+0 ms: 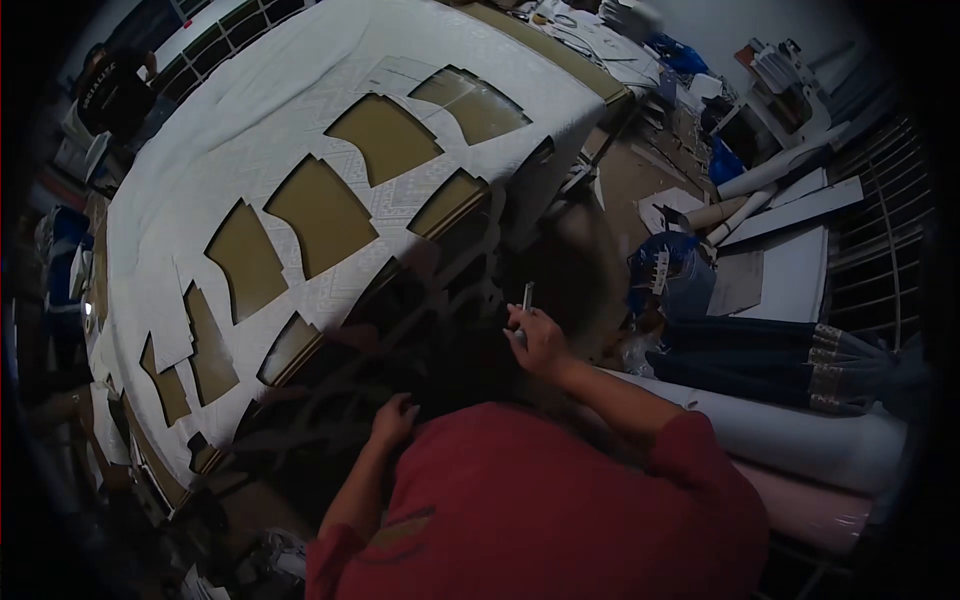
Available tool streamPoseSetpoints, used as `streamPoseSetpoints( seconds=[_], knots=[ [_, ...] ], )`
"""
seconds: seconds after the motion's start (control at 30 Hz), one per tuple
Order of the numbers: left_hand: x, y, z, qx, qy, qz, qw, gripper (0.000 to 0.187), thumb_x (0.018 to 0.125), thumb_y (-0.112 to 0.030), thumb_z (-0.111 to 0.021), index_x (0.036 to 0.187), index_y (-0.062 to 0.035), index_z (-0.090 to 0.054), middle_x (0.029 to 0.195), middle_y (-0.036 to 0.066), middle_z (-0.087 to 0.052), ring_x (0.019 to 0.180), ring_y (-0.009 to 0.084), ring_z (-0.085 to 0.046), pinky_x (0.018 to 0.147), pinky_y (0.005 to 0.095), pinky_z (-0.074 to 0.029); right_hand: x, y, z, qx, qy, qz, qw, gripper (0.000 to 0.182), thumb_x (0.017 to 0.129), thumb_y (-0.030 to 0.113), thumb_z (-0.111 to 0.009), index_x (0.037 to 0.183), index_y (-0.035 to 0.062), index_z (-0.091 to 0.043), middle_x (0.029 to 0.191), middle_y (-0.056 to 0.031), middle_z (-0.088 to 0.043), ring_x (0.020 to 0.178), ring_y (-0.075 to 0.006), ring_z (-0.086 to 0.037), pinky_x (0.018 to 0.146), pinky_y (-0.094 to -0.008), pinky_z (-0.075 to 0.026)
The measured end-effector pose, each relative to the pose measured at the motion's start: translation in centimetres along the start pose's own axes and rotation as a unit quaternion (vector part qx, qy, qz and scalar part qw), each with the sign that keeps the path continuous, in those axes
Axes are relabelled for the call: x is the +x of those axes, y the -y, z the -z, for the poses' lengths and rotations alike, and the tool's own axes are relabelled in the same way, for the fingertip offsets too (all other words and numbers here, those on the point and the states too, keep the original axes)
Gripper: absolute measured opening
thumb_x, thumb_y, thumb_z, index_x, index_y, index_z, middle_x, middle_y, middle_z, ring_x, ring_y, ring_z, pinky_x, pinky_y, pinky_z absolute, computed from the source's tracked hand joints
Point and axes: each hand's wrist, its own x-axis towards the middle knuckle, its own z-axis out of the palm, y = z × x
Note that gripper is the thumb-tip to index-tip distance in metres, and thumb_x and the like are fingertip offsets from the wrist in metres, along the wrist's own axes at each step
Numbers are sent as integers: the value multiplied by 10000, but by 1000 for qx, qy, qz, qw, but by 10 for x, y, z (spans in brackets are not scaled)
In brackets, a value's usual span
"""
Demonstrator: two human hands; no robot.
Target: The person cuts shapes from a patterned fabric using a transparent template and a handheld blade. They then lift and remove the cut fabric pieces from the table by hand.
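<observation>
White patterned fabric covers a large table, with several shaped openings cut in it that show a brown surface. My right hand is closed around a slim, light-coloured tool pointing upward, beyond the table's near edge. My left hand hangs low beside my red shirt, its fingers curled; whether anything is in them is too dark to tell. Dark cut fabric hangs from the near edge between the hands and the table. A clear template lies near the far openings.
A person in a dark shirt stands at the far left. Fabric rolls lie at the right, beside folded dark cloth. White boards and a metal grille are behind them. Cluttered items cover the back right.
</observation>
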Motion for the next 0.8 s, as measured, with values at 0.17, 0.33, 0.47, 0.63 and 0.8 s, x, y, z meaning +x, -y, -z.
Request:
streamPoseSetpoints(
  seconds=[0.17, 0.33, 0.47, 0.63, 0.8],
  knots=[
    [42, -143, 25, 41, 46, -104, 993, 444, 958, -263, -713, 1345, -58, -640, 1207, 179, -725, 1112, 352, -698, 965, 425, -549, -2, -25, 29, 1, -69, -84, 994, 203, 872, 64, -743, 1033, 39, -622, 939, -152, -699, 871, -370, -677, 781, -457, -549],
    [93, -242, 20, 38, 53, -229, 971, 380, 967, -197, -692, 1322, -65, -655, 1227, 168, -704, 1127, 358, -681, 970, 419, -543, 16, -51, 63, 25, -40, -155, 987, 221, 891, 100, -770, 1081, 58, -665, 892, -132, -682, 821, -314, -671, 705, -410, -542],
    [143, -312, 21, 14, 46, -354, 934, 325, 949, -157, -698, 1256, -53, -672, 1200, 159, -694, 1127, 357, -663, 962, 424, -543, 62, -79, 101, 0, -67, -172, 983, 300, 901, 99, -777, 1192, 83, -705, 843, -124, -659, 766, -263, -649, 681, -377, -519],
    [234, -382, 30, 40, -54, -527, 847, 345, 903, -134, -717, 1229, -37, -662, 1202, 147, -687, 1131, 334, -650, 966, 425, -537, 139, -130, 117, -35, -117, -159, 980, 311, 910, 48, -752, 1217, 67, -713, 850, -130, -670, 791, -242, -672, 709, -364, -525],
    [327, -445, 42, 118, -135, -549, 816, 406, 868, -137, -716, 1247, -16, -640, 1296, 156, -636, 1218, 342, -590, 1054, 447, -465, 222, -167, 121, 115, -147, -234, 954, 214, 974, -18, -637, 1183, -3, -681, 997, -99, -737, 867, -149, -732, 782, -271, -575]
  ],
)
